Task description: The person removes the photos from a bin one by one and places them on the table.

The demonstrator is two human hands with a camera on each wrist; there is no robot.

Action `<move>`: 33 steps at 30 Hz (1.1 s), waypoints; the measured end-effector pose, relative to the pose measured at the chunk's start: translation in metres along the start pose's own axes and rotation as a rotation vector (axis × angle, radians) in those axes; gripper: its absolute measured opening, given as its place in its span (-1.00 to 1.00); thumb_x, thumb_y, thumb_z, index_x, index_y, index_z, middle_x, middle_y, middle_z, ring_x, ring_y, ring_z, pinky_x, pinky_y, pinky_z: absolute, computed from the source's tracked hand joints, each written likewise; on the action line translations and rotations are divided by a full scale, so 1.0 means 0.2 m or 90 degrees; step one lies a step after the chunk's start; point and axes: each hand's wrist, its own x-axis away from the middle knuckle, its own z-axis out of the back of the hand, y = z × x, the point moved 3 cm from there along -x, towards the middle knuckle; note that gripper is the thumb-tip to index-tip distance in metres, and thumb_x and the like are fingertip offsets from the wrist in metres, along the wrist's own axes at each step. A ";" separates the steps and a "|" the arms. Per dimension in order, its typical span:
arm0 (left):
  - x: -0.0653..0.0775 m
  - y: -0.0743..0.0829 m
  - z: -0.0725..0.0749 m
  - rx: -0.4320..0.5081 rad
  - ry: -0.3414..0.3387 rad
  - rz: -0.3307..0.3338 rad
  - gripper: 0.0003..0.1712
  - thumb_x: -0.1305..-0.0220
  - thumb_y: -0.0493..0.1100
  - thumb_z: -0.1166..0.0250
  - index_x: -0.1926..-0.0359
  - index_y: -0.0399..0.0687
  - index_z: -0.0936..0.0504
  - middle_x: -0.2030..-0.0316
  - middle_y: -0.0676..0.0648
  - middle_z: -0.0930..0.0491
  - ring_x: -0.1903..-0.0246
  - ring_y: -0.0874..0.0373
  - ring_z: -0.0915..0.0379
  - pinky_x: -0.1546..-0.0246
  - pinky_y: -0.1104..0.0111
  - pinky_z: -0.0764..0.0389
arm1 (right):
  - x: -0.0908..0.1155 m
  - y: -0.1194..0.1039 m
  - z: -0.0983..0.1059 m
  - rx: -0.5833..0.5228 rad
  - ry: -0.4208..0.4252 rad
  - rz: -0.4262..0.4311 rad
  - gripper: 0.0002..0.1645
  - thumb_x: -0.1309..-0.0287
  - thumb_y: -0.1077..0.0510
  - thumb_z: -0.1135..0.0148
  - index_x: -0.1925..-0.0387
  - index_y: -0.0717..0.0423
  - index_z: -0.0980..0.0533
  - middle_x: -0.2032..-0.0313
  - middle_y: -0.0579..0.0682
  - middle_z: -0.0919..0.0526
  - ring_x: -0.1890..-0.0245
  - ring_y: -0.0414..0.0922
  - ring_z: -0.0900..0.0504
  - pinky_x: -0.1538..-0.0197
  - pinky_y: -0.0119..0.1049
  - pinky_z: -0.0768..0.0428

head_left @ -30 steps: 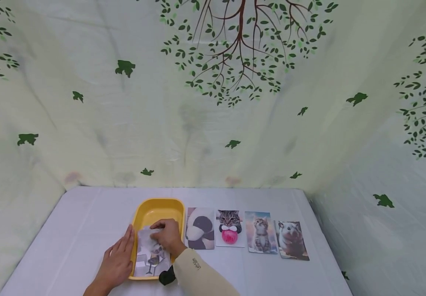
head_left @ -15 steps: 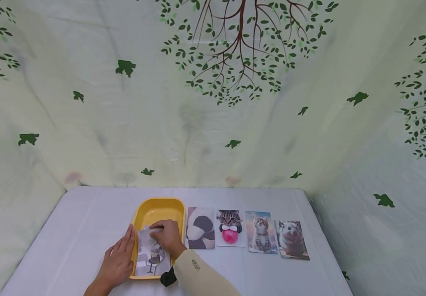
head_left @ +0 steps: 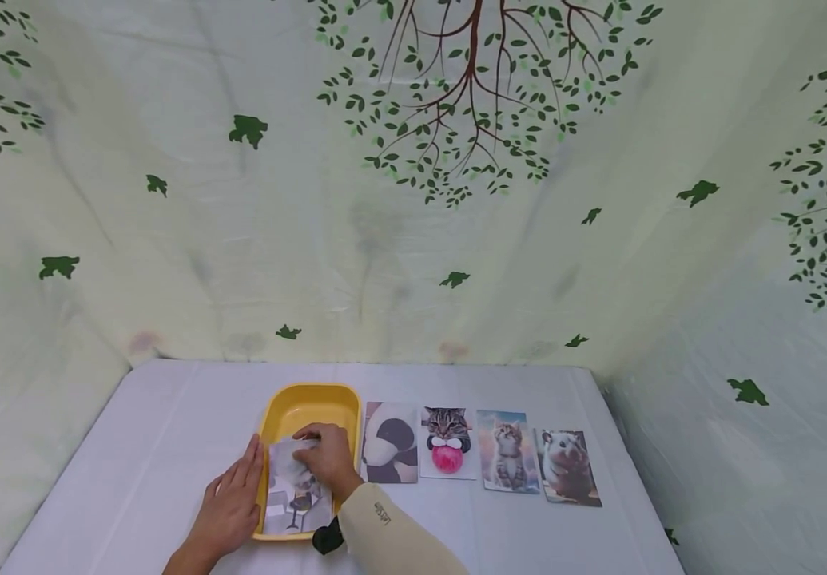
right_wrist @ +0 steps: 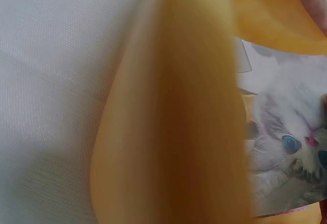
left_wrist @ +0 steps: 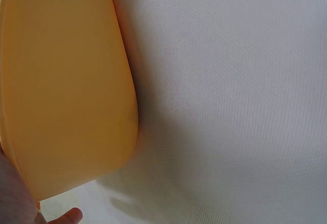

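A yellow plastic tray [head_left: 308, 409] stands on the white-covered table, left of centre. My left hand [head_left: 224, 505] lies along the tray's left side, fingers straight and close together against the wall. Over the tray's inside, my right hand [head_left: 334, 463] pinches the upper part of a picture card [head_left: 287, 503] between thumb and curled fingers. Seen from the right wrist, this picture card [right_wrist: 281, 132] shows a pale kitten with blue eyes, and fingertips are at its right edge. The tray's wall [right_wrist: 199, 106] blocks much of that view.
Right of the tray lies a row of picture cards: a panda-like black and white one [head_left: 390, 443], a cat with a pink ball [head_left: 446, 443], a standing kitten [head_left: 507, 452] and a hamster [head_left: 570, 467]. A leaf-printed curtain [head_left: 370, 239] hangs behind the table.
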 end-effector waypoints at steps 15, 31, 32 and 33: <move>0.00 -0.01 -0.01 -0.002 0.029 -0.021 -0.16 -0.11 -0.29 -0.11 -0.40 -0.42 -0.03 -0.49 -0.20 0.15 -0.25 -0.29 -0.17 -0.08 -0.29 -0.24 | 0.00 0.00 0.00 0.015 -0.006 0.025 -0.83 0.00 0.25 -0.42 0.36 -0.08 -0.76 0.32 -0.32 -0.70 0.32 -0.42 -0.58 0.15 -0.48 -0.59; 0.00 -0.01 -0.01 -0.008 0.010 -0.010 -0.15 -0.10 -0.27 -0.14 -0.40 -0.43 -0.05 -0.48 -0.22 0.15 -0.26 -0.29 -0.15 -0.10 -0.30 -0.22 | 0.00 0.00 0.00 0.026 0.002 0.019 -0.85 -0.01 0.23 -0.42 0.37 -0.10 -0.73 0.31 -0.35 -0.66 0.28 -0.41 -0.55 0.11 -0.45 -0.59; 0.00 -0.01 -0.01 -0.006 0.008 -0.009 -0.15 -0.11 -0.27 -0.14 -0.40 -0.43 -0.05 -0.48 -0.22 0.15 -0.26 -0.29 -0.15 -0.11 -0.30 -0.21 | 0.00 0.00 0.00 0.027 0.002 0.019 -0.85 0.00 0.23 -0.42 0.37 -0.11 -0.73 0.31 -0.36 -0.66 0.27 -0.41 -0.55 0.10 -0.45 -0.59; 0.00 -0.01 -0.01 -0.006 0.007 -0.009 -0.15 -0.11 -0.27 -0.13 -0.40 -0.43 -0.04 -0.48 -0.22 0.15 -0.26 -0.30 -0.15 -0.11 -0.30 -0.21 | 0.00 0.00 0.00 0.026 0.003 0.019 -0.84 -0.01 0.23 -0.42 0.36 -0.11 -0.73 0.30 -0.36 -0.66 0.26 -0.41 -0.55 0.10 -0.45 -0.59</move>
